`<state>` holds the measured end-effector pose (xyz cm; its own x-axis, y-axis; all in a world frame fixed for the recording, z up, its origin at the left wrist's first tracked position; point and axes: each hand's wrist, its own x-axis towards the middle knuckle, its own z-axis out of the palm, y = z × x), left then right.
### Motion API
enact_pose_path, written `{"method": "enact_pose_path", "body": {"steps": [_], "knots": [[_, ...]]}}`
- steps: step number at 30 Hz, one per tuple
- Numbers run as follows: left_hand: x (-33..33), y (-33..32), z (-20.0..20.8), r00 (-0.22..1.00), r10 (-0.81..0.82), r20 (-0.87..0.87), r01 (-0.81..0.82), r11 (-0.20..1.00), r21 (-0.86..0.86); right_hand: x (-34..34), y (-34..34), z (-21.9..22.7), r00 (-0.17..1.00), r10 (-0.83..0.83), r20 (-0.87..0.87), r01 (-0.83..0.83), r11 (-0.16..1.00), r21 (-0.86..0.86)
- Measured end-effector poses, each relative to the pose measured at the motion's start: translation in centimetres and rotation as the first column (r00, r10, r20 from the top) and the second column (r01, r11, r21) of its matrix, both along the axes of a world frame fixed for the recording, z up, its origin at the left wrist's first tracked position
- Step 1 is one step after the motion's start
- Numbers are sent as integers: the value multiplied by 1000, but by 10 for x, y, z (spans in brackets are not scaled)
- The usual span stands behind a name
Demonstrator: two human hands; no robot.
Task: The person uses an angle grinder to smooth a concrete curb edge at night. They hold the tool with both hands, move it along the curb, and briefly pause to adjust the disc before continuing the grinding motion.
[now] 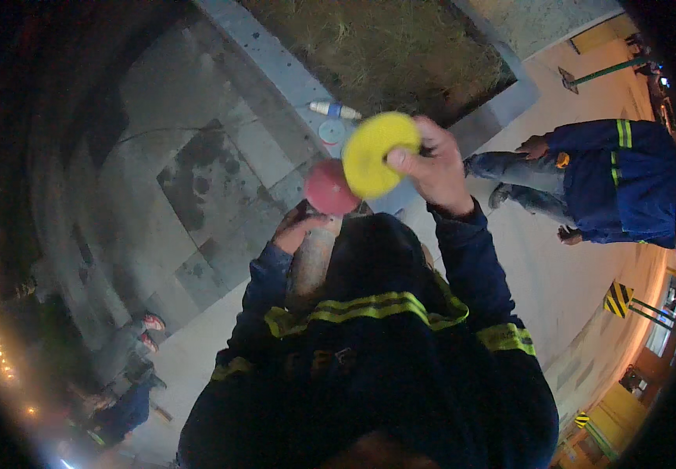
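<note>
My right hand [439,168] pinches a yellow polishing pad [365,160], a flat disc, between the thumb in front and fingers behind. Just left of and below it is a round red backing pad [332,189], on the head of a dusty handheld polisher [311,262]. My left hand [297,228] is closed around the polisher near its red pad, and the tool's pale body lies along my left forearm. In this view the yellow disc comes right up to the red pad's edge; whether they touch I cannot tell. Part of the tool is hidden by my dark jacket.
On the kerb [291,74] lie a pale green disc [331,131] and a white and blue connector-like piece [335,110]. Beyond is a grass bed [385,55]. One person [611,180] stands at right, another [123,391] at lower left. Striped markers [618,298] stand at right.
</note>
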<state>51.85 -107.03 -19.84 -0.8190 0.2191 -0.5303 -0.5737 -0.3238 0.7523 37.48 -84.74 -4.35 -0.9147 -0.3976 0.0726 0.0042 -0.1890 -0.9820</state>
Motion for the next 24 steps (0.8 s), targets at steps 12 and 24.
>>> {"method": "enact_pose_path", "body": {"steps": [12, 24], "knots": [[-17, 13, -4, 988, 152, -29, -133, 933, 334, 54, -17, -51, 653, 331, -681, 244, 759, 603], [-13, 19, -15, 991, -14, -132, 25, 996, 82, 70, -9, -66, 623, 362, -694, 334, 679, 654]]}}
